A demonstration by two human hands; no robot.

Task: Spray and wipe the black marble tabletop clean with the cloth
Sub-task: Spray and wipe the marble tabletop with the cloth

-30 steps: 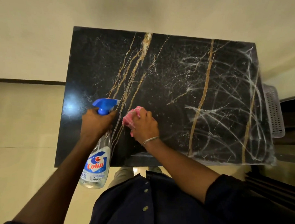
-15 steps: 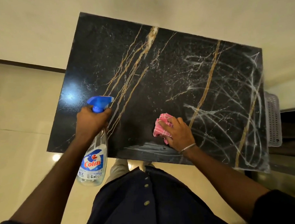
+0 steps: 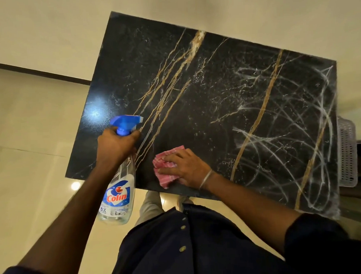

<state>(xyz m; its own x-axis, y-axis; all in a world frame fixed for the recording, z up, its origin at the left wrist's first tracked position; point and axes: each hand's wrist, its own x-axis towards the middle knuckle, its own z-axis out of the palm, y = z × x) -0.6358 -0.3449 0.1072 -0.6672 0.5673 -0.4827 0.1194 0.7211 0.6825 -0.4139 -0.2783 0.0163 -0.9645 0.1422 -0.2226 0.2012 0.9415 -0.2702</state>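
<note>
Cream floor tiles are seen all around a black marble tabletop, which is viewed from above and is crossed by gold veins and thin white lines. White smears and looping streaks are spread over the right part of the slab, while a bright reflection is caught near its left edge. A clear spray bottle with a blue trigger head is gripped around its neck by the left hand; the fingers are wrapped closed, and the nozzle is pointed to the right over the surface. The bottle body is hung down past the near edge of the table, and a blue and red "Colin" label is shown on it. A pink checked cloth is pressed flat against the marble close to the near edge, just right of the bottle. It is covered by the right hand, whose fingers are spread over it and laid flat rather than curled; a thin metal bangle is worn at that wrist. A dark navy buttoned shirt with rolled sleeves is seen below, and light trousers are glimpsed beneath the table edge. A white perforated plastic basket is partly visible beyond the right edge of the table.
</note>
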